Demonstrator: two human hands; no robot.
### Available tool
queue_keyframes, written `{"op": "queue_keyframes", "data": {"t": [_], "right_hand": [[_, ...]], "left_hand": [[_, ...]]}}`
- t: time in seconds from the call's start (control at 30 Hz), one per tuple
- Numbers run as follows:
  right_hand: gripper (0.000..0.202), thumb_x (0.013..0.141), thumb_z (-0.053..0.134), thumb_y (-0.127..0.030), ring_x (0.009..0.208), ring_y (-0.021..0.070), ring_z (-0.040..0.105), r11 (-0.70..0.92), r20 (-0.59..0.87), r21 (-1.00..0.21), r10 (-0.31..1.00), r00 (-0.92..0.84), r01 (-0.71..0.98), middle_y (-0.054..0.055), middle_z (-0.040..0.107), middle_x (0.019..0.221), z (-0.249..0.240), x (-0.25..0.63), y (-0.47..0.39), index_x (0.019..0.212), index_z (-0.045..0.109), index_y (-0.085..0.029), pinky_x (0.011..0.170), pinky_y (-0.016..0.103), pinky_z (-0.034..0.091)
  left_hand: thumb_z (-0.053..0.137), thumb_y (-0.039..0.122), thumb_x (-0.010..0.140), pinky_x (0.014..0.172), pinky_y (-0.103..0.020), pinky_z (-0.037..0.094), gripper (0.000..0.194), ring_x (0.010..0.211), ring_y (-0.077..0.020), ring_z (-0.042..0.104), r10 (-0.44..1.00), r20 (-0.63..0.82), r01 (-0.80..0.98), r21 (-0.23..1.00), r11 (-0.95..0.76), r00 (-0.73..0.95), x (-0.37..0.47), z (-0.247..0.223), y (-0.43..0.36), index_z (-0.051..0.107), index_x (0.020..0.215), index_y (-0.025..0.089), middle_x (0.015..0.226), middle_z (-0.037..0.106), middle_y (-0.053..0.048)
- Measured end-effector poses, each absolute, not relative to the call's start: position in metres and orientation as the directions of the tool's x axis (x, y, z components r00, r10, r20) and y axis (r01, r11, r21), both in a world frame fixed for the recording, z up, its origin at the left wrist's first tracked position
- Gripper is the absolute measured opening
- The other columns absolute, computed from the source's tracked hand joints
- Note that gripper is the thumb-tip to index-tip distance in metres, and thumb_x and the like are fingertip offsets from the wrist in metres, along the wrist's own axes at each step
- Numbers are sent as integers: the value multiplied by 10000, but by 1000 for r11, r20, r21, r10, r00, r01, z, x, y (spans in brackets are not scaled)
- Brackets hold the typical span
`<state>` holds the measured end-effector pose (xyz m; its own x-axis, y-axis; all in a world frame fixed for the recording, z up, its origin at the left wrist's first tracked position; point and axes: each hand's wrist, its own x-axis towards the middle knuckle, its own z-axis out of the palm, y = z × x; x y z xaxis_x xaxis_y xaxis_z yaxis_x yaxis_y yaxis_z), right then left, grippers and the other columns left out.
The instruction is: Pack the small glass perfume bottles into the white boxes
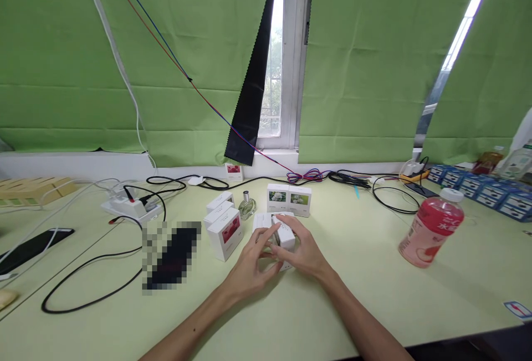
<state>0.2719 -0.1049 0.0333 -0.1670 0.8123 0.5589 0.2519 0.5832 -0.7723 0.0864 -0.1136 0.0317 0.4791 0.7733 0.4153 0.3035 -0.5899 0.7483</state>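
Note:
Both my hands meet around a small white box (285, 235) at the middle of the table. My right hand (306, 250) is closed on its right side, fingers over the top edge. From the left, my left hand (254, 264) curls its fingers against the same box. The fingers partly cover it, and whether anything else sits between them is hidden. Just behind lies another white box (261, 220), partly covered. To the left stand several white boxes, the front one a box with a red flower picture (225, 235). A small glass perfume bottle (247, 206) stands behind them.
Two boxes with white-flower pictures (288, 199) stand behind my hands. A pink drink bottle (432, 228) is at right, near stacked blue boxes (482, 189). A power strip (133, 206), black cables (91, 261) and a phone (35, 247) lie at left. Green curtains (187, 29) hang behind.

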Motion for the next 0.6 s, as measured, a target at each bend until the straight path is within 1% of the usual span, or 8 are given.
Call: {"op": "queue_keyframes", "data": {"t": [0.17, 0.23, 0.37, 0.47, 0.6], "right_hand": [[557, 779, 727, -217, 1365, 331, 508, 573, 565, -769, 817, -120, 284, 83, 645, 1370, 32, 273, -105, 1328, 648, -258, 1125, 524, 416], [530, 792, 711, -213, 1383, 337, 489, 580, 578, -764, 810, -100, 283, 79, 650, 1364, 31, 274, -105, 1318, 662, -263, 1121, 532, 424], [498, 815, 690, -203, 1381, 337, 489, 605, 612, -742, 787, -78, 289, 78, 654, 1355, 28, 275, -104, 1309, 674, -266, 1114, 534, 439], [449, 843, 665, -206, 1353, 329, 525, 617, 633, -732, 773, -46, 289, 70, 669, 1332, 26, 275, -102, 1286, 689, -272, 1109, 531, 452], [350, 900, 620, -236, 1248, 311, 624, 619, 658, -717, 753, 18, 321, 74, 711, 1262, 25, 276, -100, 1232, 721, -279, 1062, 512, 501]], "left_hand": [[638, 256, 896, 963, -440, 611, 751, 1101, -203, 643, 794, 396, 308, 767, -562, 462, 85, 24, -111, 279, 1537, 406, 1376, 496, -75], [655, 246, 883, 966, -461, 605, 796, 1117, -220, 641, 804, 389, 309, 776, -549, 450, 85, 22, -110, 245, 1550, 394, 1379, 505, -83], [665, 232, 870, 987, -488, 585, 859, 1111, -218, 646, 817, 365, 304, 797, -522, 447, 84, 18, -109, 174, 1562, 367, 1398, 489, -98], [669, 238, 868, 984, -486, 584, 834, 1104, -222, 652, 820, 367, 288, 807, -515, 439, 85, 17, -109, 201, 1548, 355, 1396, 499, -104], [663, 242, 871, 975, -474, 591, 776, 1103, -221, 653, 817, 367, 266, 816, -512, 445, 85, 16, -109, 252, 1518, 363, 1390, 510, -104]]}}
